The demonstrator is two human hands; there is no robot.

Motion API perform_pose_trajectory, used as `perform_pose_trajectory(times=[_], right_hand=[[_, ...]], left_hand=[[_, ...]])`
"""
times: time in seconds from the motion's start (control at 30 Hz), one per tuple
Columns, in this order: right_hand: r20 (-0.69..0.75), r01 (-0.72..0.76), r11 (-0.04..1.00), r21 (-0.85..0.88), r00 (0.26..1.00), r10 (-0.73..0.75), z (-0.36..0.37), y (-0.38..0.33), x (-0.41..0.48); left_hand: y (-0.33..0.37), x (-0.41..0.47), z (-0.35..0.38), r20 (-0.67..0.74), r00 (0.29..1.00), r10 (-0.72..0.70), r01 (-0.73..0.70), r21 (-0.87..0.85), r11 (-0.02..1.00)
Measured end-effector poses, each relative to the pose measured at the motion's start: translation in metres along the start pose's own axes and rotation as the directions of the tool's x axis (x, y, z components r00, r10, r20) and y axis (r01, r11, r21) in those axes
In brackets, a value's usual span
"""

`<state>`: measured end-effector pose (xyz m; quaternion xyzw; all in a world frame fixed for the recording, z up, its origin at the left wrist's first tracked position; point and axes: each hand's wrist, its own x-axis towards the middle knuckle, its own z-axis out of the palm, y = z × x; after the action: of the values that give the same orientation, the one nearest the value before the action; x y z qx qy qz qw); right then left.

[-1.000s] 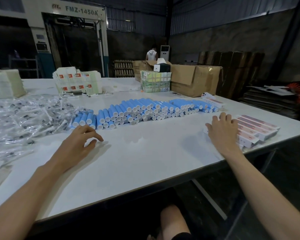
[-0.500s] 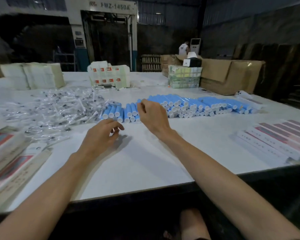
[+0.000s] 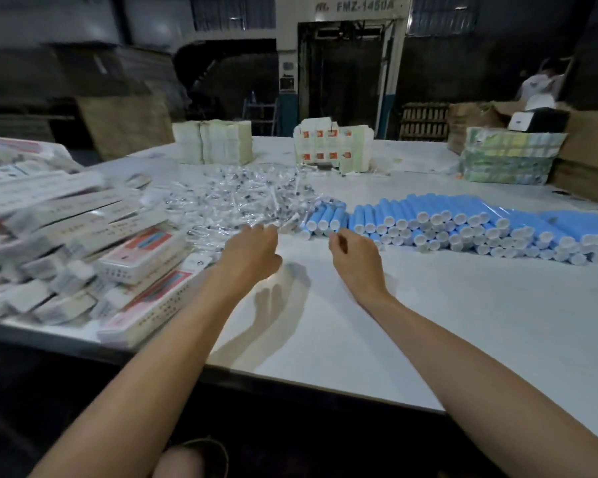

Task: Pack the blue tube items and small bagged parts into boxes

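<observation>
Blue tubes [image 3: 463,225] with white caps lie stacked in a long row across the white table [image 3: 411,322]. Left of them is a heap of small clear bagged parts [image 3: 242,198]. Flat white boxes [image 3: 135,257] with red print are piled at the table's left. My left hand [image 3: 252,251] reaches to the near edge of the bag heap with its fingers bent down; a grip is not visible. My right hand [image 3: 354,258] hovers just in front of the left end of the tube row, fingers loosely curled, with nothing seen in it.
Stacks of pale cartons [image 3: 214,144] and red-marked white boxes [image 3: 332,150] stand at the table's back. A green wrapped bundle [image 3: 508,157] and brown cardboard boxes [image 3: 587,160] sit at the back right. A person [image 3: 539,81] stands far right. The table's front edge is near my forearms.
My view has swung left, bringing the box pile into sight. My right hand left the boxes on the right and came to the tubes' left end. My left hand advanced to the bag heap.
</observation>
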<state>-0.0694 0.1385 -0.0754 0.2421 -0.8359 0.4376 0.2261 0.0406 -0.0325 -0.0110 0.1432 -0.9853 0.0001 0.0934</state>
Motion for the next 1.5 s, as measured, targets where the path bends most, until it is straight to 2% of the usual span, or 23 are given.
perform_pose_trajectory(times=[0.13,0.27,0.53,0.67,0.77,0.83,0.87,0.93,0.97,1.03,1.1,1.17,1.23,1.37,1.5], right_hand=[[0.02,-0.043,0.998,0.047,0.999,0.042,0.001,0.004,0.002],[0.048,-0.081,0.992,0.099,0.996,0.076,0.001,0.007,0.003],[0.087,-0.165,0.973,0.163,0.985,0.152,-0.002,0.007,0.003],[0.105,-0.184,0.963,0.197,0.981,0.166,-0.004,0.005,0.002],[0.109,-0.171,0.967,0.186,0.982,0.153,-0.004,0.004,0.002],[0.114,-0.169,0.97,0.177,0.982,0.15,-0.003,0.003,0.002],[0.116,-0.171,0.97,0.175,0.981,0.153,-0.003,0.003,0.002],[0.119,-0.187,0.968,0.168,0.979,0.168,-0.002,0.003,0.002],[0.12,-0.2,0.965,0.169,0.976,0.182,-0.003,0.004,0.002],[0.119,-0.231,0.955,0.184,0.97,0.211,-0.004,0.004,0.003],[0.101,-0.251,0.952,0.176,0.966,0.237,-0.005,0.005,0.004],[0.062,-0.25,0.964,0.089,0.968,0.245,-0.008,0.008,0.01],[0.011,-0.23,0.972,-0.041,0.973,0.23,-0.013,0.011,0.021],[-0.033,-0.154,0.933,-0.325,0.988,0.151,-0.019,0.022,0.061],[0.049,-0.08,0.824,-0.562,0.99,0.129,-0.008,0.027,0.104]], left_hand=[[-0.03,-0.038,-0.012,0.004,0.958,-0.286,0.276,0.245,0.929],[-0.051,-0.069,-0.017,-0.012,0.912,-0.41,0.388,0.349,0.853],[-0.058,-0.081,0.003,-0.005,0.91,-0.414,0.352,0.538,0.766],[-0.06,-0.08,0.014,-0.119,0.928,-0.352,0.355,0.563,0.746],[-0.059,-0.078,0.009,-0.194,0.944,-0.267,0.326,0.426,0.844],[-0.057,-0.073,0.001,-0.211,0.963,-0.166,0.226,0.301,0.926],[-0.056,-0.067,-0.003,-0.232,0.965,-0.126,0.177,0.212,0.961],[-0.046,-0.05,-0.016,-0.277,0.948,-0.154,0.117,-0.144,0.983],[-0.039,-0.039,-0.022,-0.264,0.948,-0.181,0.09,-0.323,0.942],[-0.021,-0.016,-0.026,-0.242,0.957,-0.161,-0.006,-0.571,0.821],[-0.004,0.006,-0.024,-0.219,0.963,-0.159,-0.076,-0.784,0.617],[0.007,0.023,-0.013,-0.14,0.973,-0.183,-0.066,-0.929,0.363],[0.013,0.034,0.006,-0.083,0.984,-0.157,-0.055,-0.984,0.172],[0.012,0.042,0.039,0.0,0.991,-0.133,-0.008,-0.998,-0.063],[0.007,0.045,0.046,0.056,0.99,-0.13,0.036,-0.988,-0.15]])
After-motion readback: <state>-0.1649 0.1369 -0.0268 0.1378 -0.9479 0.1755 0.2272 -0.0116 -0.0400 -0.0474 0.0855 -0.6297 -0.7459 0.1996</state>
